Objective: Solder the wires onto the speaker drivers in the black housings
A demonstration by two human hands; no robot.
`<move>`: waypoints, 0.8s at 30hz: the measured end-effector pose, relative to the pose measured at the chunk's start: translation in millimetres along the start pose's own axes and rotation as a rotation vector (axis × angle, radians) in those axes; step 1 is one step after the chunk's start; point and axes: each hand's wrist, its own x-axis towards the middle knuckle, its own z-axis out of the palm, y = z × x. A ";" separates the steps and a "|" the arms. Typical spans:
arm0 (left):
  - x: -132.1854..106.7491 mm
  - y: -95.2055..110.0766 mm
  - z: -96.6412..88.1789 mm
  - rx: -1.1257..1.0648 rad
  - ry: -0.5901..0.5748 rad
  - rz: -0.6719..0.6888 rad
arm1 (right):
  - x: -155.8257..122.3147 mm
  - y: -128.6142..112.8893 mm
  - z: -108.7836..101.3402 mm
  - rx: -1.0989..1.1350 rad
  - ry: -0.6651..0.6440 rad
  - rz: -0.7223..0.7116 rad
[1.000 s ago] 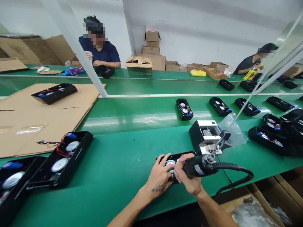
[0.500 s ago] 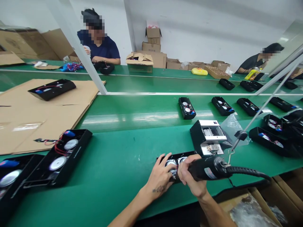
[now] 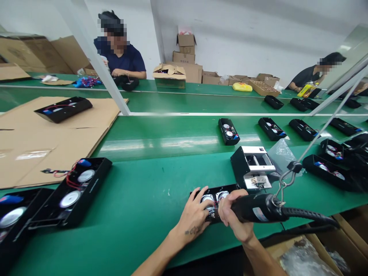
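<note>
A black speaker housing [image 3: 227,188] with two round silver speakers in it lies on the green bench in front of me. My left hand [image 3: 192,215] grips its left part, the fingers over the rim and by the left speaker. My right hand [image 3: 236,216] is wrapped round a black electric screwdriver [image 3: 260,209], held nearly level, its tip hidden behind my fingers at the housing. A cable leaves the screwdriver's right end, and a metal hook ties it to a hanging cord. Just behind the housing stands a black and silver screw feeder [image 3: 238,168].
Several more open housings stand at the left [image 3: 100,172], on the belt [image 3: 228,132] and at the right. Cardboard [image 3: 71,142] covers the left side. White posts [image 3: 122,103] rise before me. Two people sit across the belt. Open boxes [image 3: 313,249] stand at lower right.
The screwdriver's rear end and its hook have swung slightly right, and my right hand has shifted a little with it. The housings on the belt have moved slightly. My left hand stays put.
</note>
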 end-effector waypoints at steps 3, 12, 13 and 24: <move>0.2 -1.0 1.7 0.002 -0.002 0.010 | 4.9 -16.1 1.6 0.059 0.028 -0.050; -1.2 -12.8 13.9 -0.005 0.092 0.049 | 91.9 -75.2 -80.6 -0.139 0.751 -0.760; -1.4 -14.3 14.9 -0.004 0.102 0.051 | 103.8 -76.8 -94.1 -0.162 0.837 -0.825; -1.1 -19.0 15.1 0.059 0.154 0.079 | 101.8 -103.2 -133.8 -0.205 0.889 -0.581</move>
